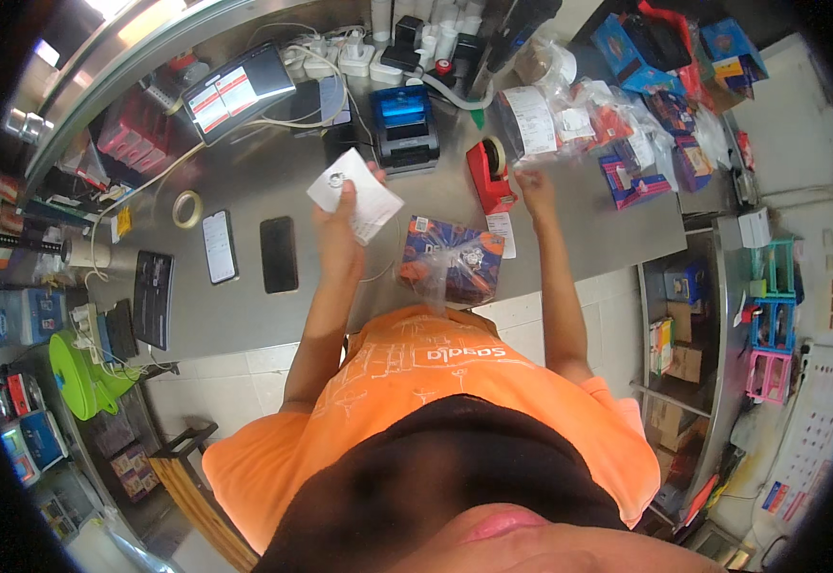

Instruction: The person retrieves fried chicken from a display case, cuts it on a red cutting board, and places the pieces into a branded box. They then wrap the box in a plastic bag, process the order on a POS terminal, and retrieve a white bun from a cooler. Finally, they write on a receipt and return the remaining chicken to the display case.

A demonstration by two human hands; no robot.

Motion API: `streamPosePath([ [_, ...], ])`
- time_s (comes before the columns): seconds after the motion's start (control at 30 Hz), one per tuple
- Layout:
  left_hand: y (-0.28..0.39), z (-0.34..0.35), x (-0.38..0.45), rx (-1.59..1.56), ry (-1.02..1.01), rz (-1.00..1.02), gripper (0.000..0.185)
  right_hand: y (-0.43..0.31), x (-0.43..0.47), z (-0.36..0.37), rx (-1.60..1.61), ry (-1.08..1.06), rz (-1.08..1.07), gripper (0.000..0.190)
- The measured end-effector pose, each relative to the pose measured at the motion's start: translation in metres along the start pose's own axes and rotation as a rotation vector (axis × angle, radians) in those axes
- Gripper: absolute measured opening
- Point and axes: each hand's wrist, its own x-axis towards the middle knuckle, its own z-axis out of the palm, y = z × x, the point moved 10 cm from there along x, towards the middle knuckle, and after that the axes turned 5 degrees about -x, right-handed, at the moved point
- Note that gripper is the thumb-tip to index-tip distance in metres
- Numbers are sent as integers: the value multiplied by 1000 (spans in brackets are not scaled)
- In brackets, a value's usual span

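Note:
Several printed paper slips (366, 190), loosely stacked, are gripped in my left hand (341, 222), thumb on top. Beside the serrated end of a red tape dispenser (487, 175) is my right hand (535, 195), its fingers drawn together. Whether a strip of clear tape lies between them is too small to tell. Between my forearms, near the counter's front edge, sits a dark blue and orange printed box (452, 261) in a clear plastic bag, its gathered top towards me. A paper slip (502, 233) lies partly under the dispenser, beside the box.
A black label or receipt printer (406, 140) stands behind on the steel counter (244, 315). Two smartphones (278, 254) and a tape roll (187, 209) lie left. A tablet (237, 93) leans at back left. Bagged parcels with receipts (531, 122) crowd the back right.

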Motion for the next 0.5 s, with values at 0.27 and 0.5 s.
streamPosePath([
  [0.27,1,-10,-4,47,-2,-19,40,108,7,83,502,-713,452,33],
  [0.5,-4,-31,-10,43,56,-39,40,114,-39,53,587,-158,-57,14],
])
